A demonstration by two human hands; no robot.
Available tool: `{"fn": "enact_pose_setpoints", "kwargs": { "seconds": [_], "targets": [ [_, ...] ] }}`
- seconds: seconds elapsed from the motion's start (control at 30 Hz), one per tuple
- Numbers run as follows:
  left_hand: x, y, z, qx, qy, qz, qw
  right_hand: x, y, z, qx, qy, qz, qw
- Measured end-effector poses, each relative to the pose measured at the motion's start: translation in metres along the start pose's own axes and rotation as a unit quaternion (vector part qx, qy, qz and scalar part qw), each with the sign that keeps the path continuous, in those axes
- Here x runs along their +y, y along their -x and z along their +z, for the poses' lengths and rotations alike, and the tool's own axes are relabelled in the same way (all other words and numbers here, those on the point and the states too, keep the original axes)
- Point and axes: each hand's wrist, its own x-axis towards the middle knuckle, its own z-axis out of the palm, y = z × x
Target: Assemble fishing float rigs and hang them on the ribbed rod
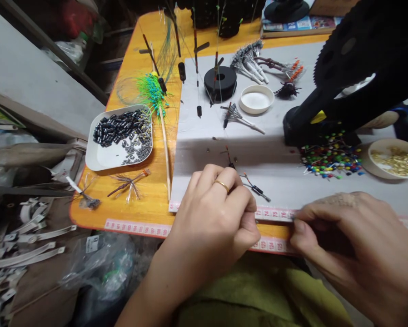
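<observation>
My left hand (pixel 217 206), with a ring on one finger, is closed at the front edge of the grey board (pixel 197 150). Its fingertips are pressed together over a printed measuring tape (pixel 272 213). To its right my right hand (pixel 354 245) pinches thumb against forefinger at the same edge. Whatever either hand grips is too thin or hidden to make out. Just beyond my left hand lies a small black cylinder with wire ends and an orange tip (pixel 256 188). A similar dark piece (pixel 229 156) sticks out behind my left knuckles.
A white tray (pixel 98 159) of black cylinders and grey bits stands left, beside a thin wooden stick (pixel 165 154). Colourful ball-headed pins (pixel 330 156) and a dish (pixel 370 165) of brass-coloured parts lie right, near a large black stand (pixel 347 77). Dark pieces hang on lines (pixel 199 111) ahead.
</observation>
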Motion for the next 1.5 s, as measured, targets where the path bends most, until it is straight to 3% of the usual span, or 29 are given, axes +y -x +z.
{"fn": "enact_pose_setpoints", "kwargs": {
  "seconds": [0.4,1.5],
  "targets": [
    [-0.001,-0.001,0.003,0.022,0.012,0.005,1.000,-0.006,-0.005,-0.002,0.011,0.013,-0.023,1.000],
    [0.002,0.001,0.004,0.043,0.010,0.013,0.999,-0.009,-0.002,-0.004,0.021,-0.013,0.006,1.000]
  ]
}}
